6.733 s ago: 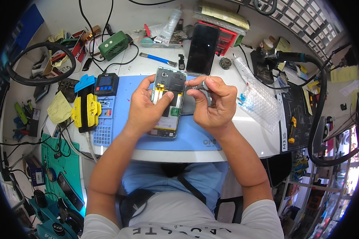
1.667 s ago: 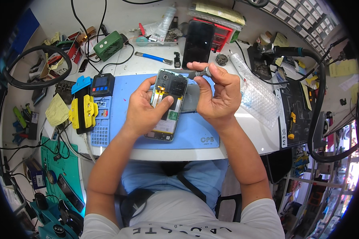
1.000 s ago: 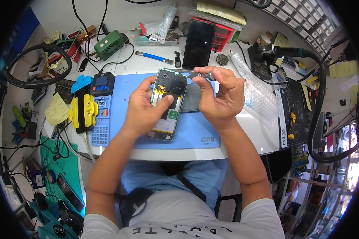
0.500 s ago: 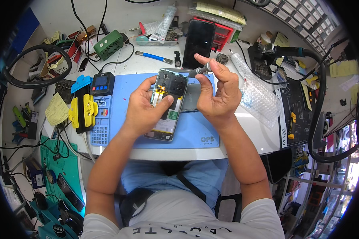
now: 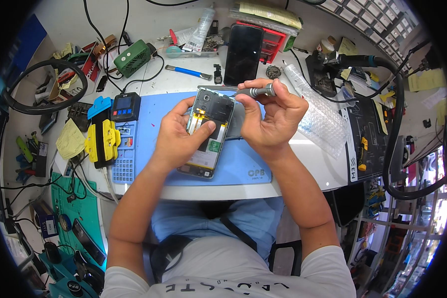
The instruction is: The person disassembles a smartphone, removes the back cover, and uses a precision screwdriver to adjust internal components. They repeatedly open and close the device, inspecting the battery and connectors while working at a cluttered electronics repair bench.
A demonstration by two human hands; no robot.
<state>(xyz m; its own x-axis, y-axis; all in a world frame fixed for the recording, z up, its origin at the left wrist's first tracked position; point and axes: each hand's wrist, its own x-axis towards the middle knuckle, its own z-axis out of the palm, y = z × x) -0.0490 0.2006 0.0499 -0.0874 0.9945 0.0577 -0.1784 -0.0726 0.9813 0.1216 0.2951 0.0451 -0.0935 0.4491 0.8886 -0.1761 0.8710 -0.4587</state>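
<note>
My left hand (image 5: 181, 136) grips an opened phone (image 5: 214, 131) above the blue mat, thumb across its dark battery and fingers behind its left side. The phone's back is off, baring a camera module, a yellow flex strip and a green label. In my right hand (image 5: 275, 114) is a grey precision screwdriver (image 5: 256, 92), pinched between thumb and fingers and lying nearly level. Its tip end points left toward the top right of the phone; I cannot tell if it touches. Behind the phone, a flat grey panel (image 5: 237, 121) lies partly hidden on the mat.
Below lies the blue work mat (image 5: 218, 171). A black phone (image 5: 243, 54) leans against a red drawer box (image 5: 273, 44). Nearby are a blue-handled blade tool (image 5: 187, 72), a bubble-wrap sheet (image 5: 318, 121), a yellow clamp holder (image 5: 103, 140) and a small dark meter (image 5: 125, 107). A thick black cable (image 5: 398, 124) loops at right.
The screwdriver has swung from a tilt to nearly level, and more fingers of my right hand have curled round it. My left hand keeps the phone in almost the same place.
</note>
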